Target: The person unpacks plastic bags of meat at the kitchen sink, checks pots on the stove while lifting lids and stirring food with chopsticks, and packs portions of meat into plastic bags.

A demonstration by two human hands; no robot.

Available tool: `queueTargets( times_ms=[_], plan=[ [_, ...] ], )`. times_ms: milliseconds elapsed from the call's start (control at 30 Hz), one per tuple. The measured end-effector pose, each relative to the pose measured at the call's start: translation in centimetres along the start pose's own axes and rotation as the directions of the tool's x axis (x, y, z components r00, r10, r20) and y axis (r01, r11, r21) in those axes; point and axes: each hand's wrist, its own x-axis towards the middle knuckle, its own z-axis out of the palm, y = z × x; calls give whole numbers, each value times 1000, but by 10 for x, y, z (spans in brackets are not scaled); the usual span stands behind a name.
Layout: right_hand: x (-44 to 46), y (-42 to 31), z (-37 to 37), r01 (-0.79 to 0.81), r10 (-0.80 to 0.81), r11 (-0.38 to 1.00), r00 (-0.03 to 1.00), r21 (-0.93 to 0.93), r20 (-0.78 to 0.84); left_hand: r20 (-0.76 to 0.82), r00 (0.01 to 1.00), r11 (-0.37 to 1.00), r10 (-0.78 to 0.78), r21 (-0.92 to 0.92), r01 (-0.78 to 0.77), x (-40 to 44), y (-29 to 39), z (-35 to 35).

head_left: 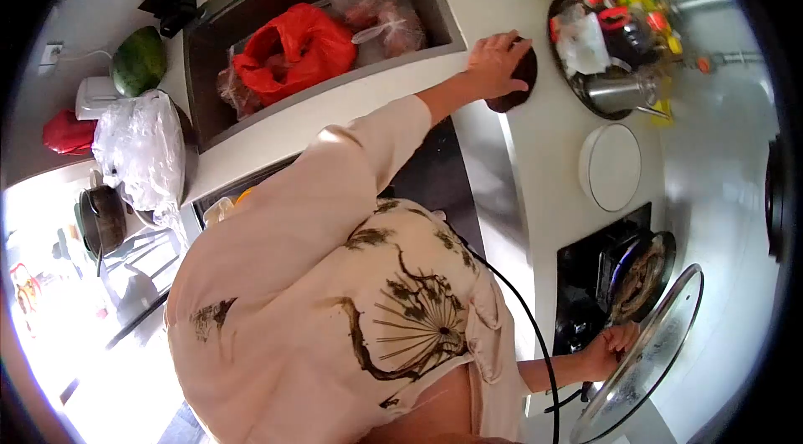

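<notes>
My left hand [495,66] reaches across to the counter corner beside the sink. Its fingers and thumb curve over a dark brown round object [523,76], whose kind I cannot make out. At the lower right, my right hand [615,348] is closed at the middle of a clear glass lid [669,344] with a dark rim. The lid is tilted up on edge near a dark frying pan [665,264]. Brown food [640,281] lies in the pan on the black stove [590,264], where a bluish flame or glow shows.
A white round bowl or plate [611,168] sits between the stove and a dark tray [577,97] of bottles, packets and a metal cup. The sink [201,76] contains a red plastic bag [297,51]. A watermelon [140,61] and white plastic bags [142,143] are at left. A black cable [527,306] hangs before me.
</notes>
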Motion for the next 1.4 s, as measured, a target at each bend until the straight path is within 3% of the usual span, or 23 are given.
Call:
queueTargets(
  times_ms=[133, 233, 267, 300, 333, 400, 467, 533, 600, 633, 667, 700, 733, 767, 800, 833, 900, 933, 1000, 1033, 1100, 1233, 1400],
  plan=[
    [16, 14, -40, 135, -137, 990, 989, -43, -59, 167, 986, 1000, 6, 27, -11, 16, -13, 18],
    [54, 86, -29, 39, -50, 992, 995, -119, -91, 175, 984, 999, 28, -40, -21, 29, -29, 45],
    [67, 109, -22, 16, -30, 989, 995, -148, -96, 134, 984, 992, 117, 40, -123, 29, -31, 56],
    [78, 128, -17, -10, -5, 987, 995, -159, -95, 256, 963, 997, 81, -25, -78, 36, -33, 59],
    [89, 146, -10, -33, 17, 984, 996, -173, -91, 451, 888, 996, 90, -29, -86, 40, -34, 40],
    [107, 180, -5, -80, 66, 981, 995, -176, -79, 378, 894, 951, 239, -277, -137, 32, -56, 5],
    [125, 211, 6, -134, 126, 978, 990, -159, -61, 269, 943, 935, 195, -342, -96, 25, -65, -41],
    [135, 232, 17, -176, 171, 970, 984, -165, -47, 265, 952, 771, 154, -635, 51, 8, -73, -134],
    [143, 248, 25, -203, 201, 963, 979, -175, -29, 218, 950, 591, 221, -805, 47, 1, -92, -230],
    [145, 253, 28, -223, 221, 959, 975, -175, -29, 41, 972, 599, 231, -793, -109, -5, -98, -284],
    [147, 258, 31, -230, 230, 956, 973, -184, -22, -50, 996, 714, 69, -695, -84, -14, -94, -344],
    [147, 260, 32, -235, 236, 952, 972, -195, -23, -378, 922, 884, 79, -401, -241, -12, -110, -384],
    [148, 266, 35, -247, 248, 949, 969, -195, -18, -675, 737, 947, -46, -264, -183, -6, -130, -418],
    [148, 267, 36, -248, 251, 947, 968, -201, -14, -729, 659, 983, -185, -143, 117, -12, -114, -475],
    [149, 272, 38, -255, 258, 945, 966, -204, -10, -900, 435, 998, -41, -61, -33, -2, -141, -506],
    [148, 272, 40, -259, 263, 943, 965, -209, -9, -960, 278, 989, -19, -59, -135, 0, -138, -538],
    [147, 274, 42, -263, 269, 941, 963, -213, -4, -992, 121, 999, 46, 47, 5, 15, -163, -590],
    [148, 274, 43, -262, 268, 941, 963, -215, -4, -992, 118, 999, 45, 46, 1, 20, -170, -606],
    [146, 274, 44, -261, 267, 941, 964, -217, -3, -988, 102, 927, 120, 148, 344, 33, -186, -629],
    [145, 274, 44, -260, 266, 940, 964, -222, -3, -988, 104, 929, 115, 144, 340, 40, -196, -638],
    [144, 274, 44, -255, 261, 941, 965, -222, -4, -991, 65, 836, 120, 136, 532, 55, -213, -648],
    [141, 270, 40, -251, 254, 944, 967, -213, -13, -985, 165, 806, -57, 52, 589, 57, -201, -661],
    [139, 267, 37, -249, 250, 943, 968, -220, -23, -980, 185, 814, 72, 165, 557, 61, -200, -665]
  ],
)
